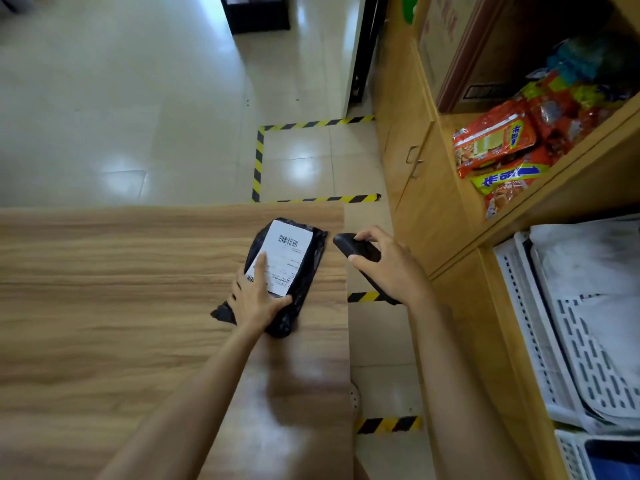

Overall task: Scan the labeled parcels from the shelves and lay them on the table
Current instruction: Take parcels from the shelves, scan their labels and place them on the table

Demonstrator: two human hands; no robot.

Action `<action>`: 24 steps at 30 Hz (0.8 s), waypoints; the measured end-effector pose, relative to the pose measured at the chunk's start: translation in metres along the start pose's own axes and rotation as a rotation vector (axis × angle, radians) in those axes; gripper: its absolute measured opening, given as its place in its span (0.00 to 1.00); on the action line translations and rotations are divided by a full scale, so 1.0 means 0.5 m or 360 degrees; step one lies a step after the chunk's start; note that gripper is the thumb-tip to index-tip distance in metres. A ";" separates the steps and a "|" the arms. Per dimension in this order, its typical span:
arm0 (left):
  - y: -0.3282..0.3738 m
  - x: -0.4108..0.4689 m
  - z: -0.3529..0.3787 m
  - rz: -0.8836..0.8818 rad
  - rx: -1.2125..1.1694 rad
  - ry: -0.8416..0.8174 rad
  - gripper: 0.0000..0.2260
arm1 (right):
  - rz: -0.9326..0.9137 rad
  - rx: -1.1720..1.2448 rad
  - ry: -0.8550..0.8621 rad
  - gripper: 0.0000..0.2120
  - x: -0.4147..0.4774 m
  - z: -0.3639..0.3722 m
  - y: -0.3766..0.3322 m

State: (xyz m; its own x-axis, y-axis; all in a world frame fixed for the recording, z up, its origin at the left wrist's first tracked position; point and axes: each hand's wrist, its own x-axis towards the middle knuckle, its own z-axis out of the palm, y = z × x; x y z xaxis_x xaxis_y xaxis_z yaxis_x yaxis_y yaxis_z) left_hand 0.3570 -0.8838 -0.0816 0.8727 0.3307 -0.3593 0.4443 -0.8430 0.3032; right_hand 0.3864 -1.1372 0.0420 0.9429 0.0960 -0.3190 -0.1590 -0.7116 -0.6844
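The worktop (104,289) filling the lower left of the frame is light brown laminate with long, streaky wood grain. On it, the black plastic parcel (308,271) carries a white paper label (289,258) printed with a black barcode and fine black text. Just right of it, the black handheld scanner (346,245) is plain and dark all over. The glossy floor tiles (121,98) are cream, crossed by yellow-and-black diagonally striped tape (258,161). At the right, the wooden shelf unit (412,202) is honey-toned. Its crinkly snack packets (495,143) are orange-red with yellow and blue panels, and the slotted plastic baskets (568,348) below are white.
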 end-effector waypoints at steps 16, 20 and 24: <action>-0.217 -0.141 -0.345 0.0907 0.0485 0.0838 0.51 | -0.0247 0.0651 0.0116 0.14 -0.294 0.180 -0.289; -0.259 -0.173 -0.443 0.0965 0.0631 0.0959 0.55 | -0.0295 0.0848 0.0187 0.13 -0.368 0.208 -0.359; -0.289 -0.211 -0.532 0.1054 0.0716 0.1114 0.53 | -0.0398 0.1027 0.0236 0.20 -0.435 0.200 -0.431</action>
State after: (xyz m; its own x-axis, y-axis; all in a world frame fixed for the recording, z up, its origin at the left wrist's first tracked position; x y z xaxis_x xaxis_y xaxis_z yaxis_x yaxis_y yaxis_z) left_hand 0.2545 -0.6843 0.1473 0.8989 -0.2015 0.3891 -0.1526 -0.9764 -0.1531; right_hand 0.1866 -0.9351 0.1933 0.9964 0.0743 -0.0400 -0.0308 -0.1213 -0.9921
